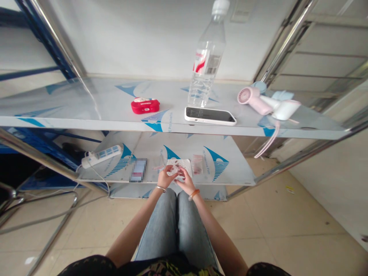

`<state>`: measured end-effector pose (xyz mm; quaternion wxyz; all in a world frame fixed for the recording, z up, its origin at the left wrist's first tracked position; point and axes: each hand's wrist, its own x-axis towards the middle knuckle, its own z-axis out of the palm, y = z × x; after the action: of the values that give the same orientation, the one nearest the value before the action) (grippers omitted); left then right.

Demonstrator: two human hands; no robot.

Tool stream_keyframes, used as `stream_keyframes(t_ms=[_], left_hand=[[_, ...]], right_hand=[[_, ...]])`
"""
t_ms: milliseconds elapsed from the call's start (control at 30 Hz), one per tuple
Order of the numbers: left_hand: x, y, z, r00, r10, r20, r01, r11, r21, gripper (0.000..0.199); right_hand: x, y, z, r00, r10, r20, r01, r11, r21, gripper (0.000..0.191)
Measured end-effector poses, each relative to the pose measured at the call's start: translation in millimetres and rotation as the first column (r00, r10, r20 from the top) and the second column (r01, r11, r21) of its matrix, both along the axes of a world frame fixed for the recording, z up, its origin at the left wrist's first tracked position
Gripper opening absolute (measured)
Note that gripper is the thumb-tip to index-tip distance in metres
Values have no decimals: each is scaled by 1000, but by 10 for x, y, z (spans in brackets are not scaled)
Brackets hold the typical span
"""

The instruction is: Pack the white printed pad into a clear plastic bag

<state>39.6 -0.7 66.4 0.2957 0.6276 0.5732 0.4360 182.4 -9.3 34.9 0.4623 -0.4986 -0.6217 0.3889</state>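
Both hands meet over the lower shelf, above a white sheet (186,164) that looks like paper or tissue. My left hand (165,178) pinches a small clear item (173,169), perhaps plastic, too small to identify. Curled fingers of my right hand (186,184) close on the same item from the other side. Dark reddish spots show around the fingertips; whether they are nails or small pieces is unclear. Just right of the sheet lies a small clear packet (197,165) with pinkish stripes and dark red bits. Another clear packet (158,164) rests to the left.
On the lower shelf (230,170) are a phone with a lit screen (138,170) and a white power strip (101,156) with its cord. The upper shelf holds a red earphone case (145,105), a water bottle (205,61), a white-edged phone (210,115) and pink and white handheld fans (255,100).
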Motion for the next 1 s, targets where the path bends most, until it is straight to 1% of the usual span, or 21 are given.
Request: stream_keyframes(t_ms=[67, 133, 200, 300, 367, 400, 533, 667, 800, 900, 1000], left_hand=[[58, -58, 84, 999, 4, 48, -5, 1000, 17, 40], [107, -114, 164, 992, -4, 129, 0, 1000, 27, 40], [127, -164, 236, 967, -35, 253, 34, 999, 10, 37], [97, -234, 334, 900, -102, 423, 145, 987, -69, 35], [58, -280, 398, 868, -123, 481, 188, 978, -88, 35], [39, -303, 430, 858, -121, 499, 187, 979, -84, 34], [-3, -388, 549, 831, -104, 546, 166, 984, -65, 32], [-9, -464, 664, 817, -125, 563, 199, 977, -72, 32], [-20, -530, 784, 831, -155, 534, 223, 973, -64, 34], [-34, -557, 846, 835, -147, 531, 192, 981, -30, 34], [-41, -561, 853, 844, -109, 526, 145, 989, -28, 33]], right_hand=[[-60, -70, -19, 992, -62, -108, 57, 997, -53, 52], [-96, -116, 32, 968, -101, -231, 86, 993, -77, 37], [-90, -164, 152, 943, -85, -322, 59, 994, -88, 30], [-21, -263, 389, 924, -55, -379, -3, 989, -150, 32], [31, -334, 528, 915, -83, -394, 9, 983, -186, 32], [52, -365, 582, 909, -106, -402, 27, 980, -196, 32], [88, -447, 704, 889, -178, -423, 101, 975, -198, 32], [77, -495, 782, 887, -175, -428, 116, 980, -159, 31], [61, -535, 862, 885, -187, -427, 135, 980, -148, 33], [53, -556, 905, 884, -205, -420, 158, 977, -144, 35], [45, -566, 929, 885, -218, -411, 170, 974, -150, 35]])
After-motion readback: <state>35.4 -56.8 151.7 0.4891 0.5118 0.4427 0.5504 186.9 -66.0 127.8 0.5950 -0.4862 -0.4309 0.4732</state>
